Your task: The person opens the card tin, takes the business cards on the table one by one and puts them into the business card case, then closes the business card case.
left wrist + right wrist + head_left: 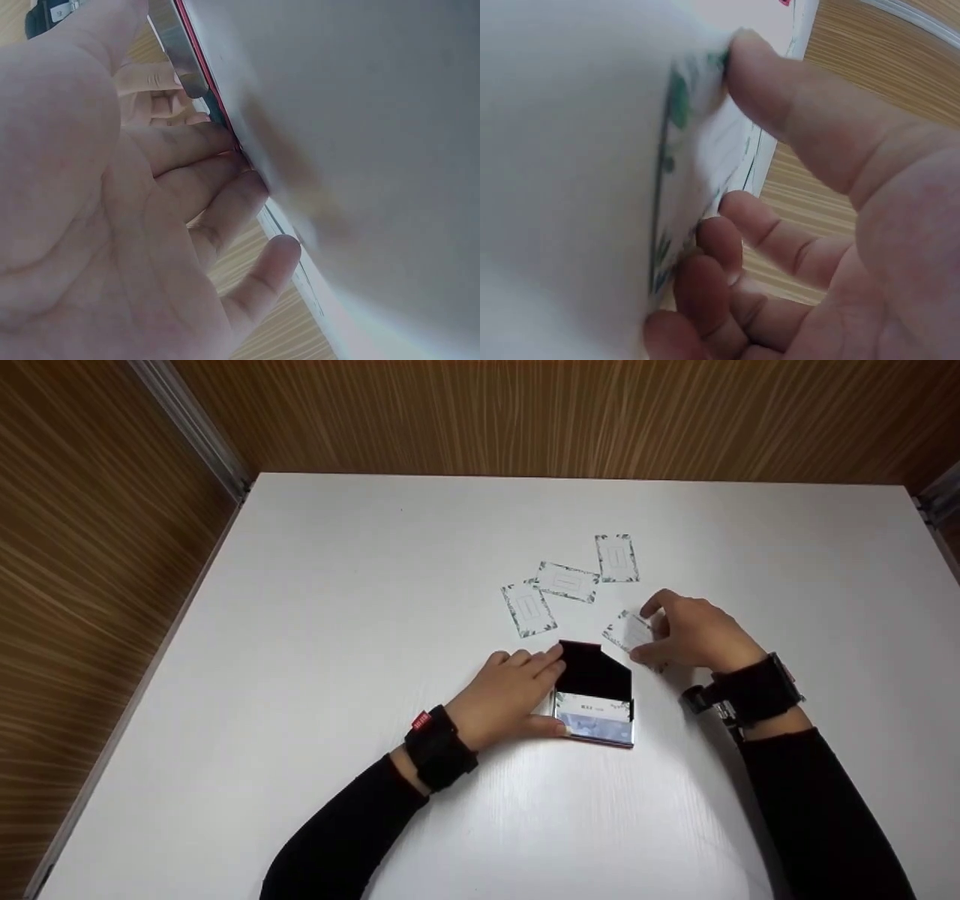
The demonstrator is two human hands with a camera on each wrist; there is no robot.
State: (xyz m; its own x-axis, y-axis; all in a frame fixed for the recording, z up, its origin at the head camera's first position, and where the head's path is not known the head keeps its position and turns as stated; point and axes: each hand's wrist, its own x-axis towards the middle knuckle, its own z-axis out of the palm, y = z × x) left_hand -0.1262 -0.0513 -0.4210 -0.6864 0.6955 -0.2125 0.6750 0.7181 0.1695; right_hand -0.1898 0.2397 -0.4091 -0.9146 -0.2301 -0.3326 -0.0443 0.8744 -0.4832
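Note:
My left hand (510, 697) holds the left side of an open card case (596, 671) with a black lining. Its thumb rests at the near corner and its fingers lie along the raised lid's edge. A printed card (592, 724) with a blue lower half lies in the case. To the right of the case, my right hand (699, 634) grips a white leaf-bordered card (626, 630) by opposite edges. In the right wrist view this card (697, 150) sits between thumb and curled fingers, against or close to the table; I cannot tell which. The right hand hides part of it.
Beyond the case lie three more leaf-bordered cards: a left one (529, 609), a middle one (568, 582) whose corner meets it, and a right one (617, 558). The white table (360, 607) ends at wood-grain panels (525, 420) behind and at the left.

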